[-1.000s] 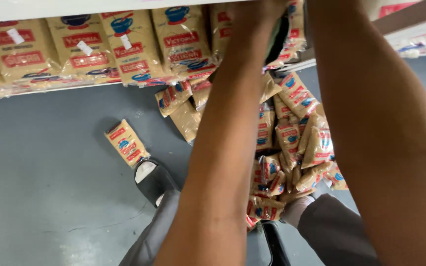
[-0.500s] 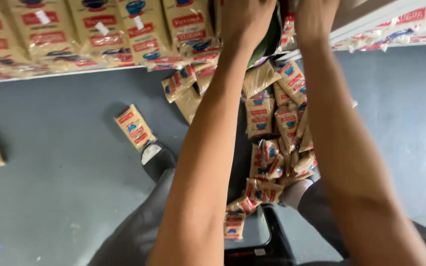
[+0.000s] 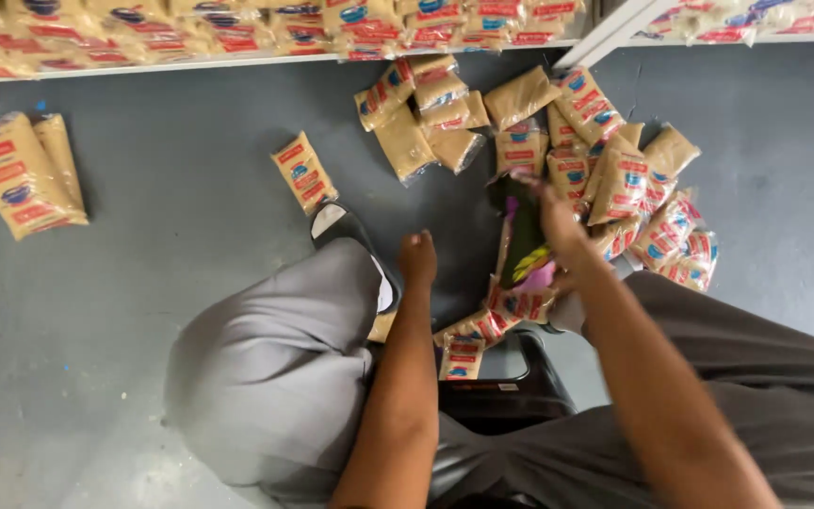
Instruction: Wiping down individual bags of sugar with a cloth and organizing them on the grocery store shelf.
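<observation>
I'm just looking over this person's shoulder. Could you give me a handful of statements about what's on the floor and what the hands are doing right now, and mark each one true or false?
1. The right hand reaches into the heap of tan packets on the grey floor. True.
2. The left hand grips a packet. False: it hangs closed and empty above the knee.
3. One single packet lies apart from the heap, near the black sandal. True.
4. The shelf at the top of the view is bare. False: it is lined with the same tan packets.
5. The person wears blue trousers. False: the trousers are grey.
</observation>
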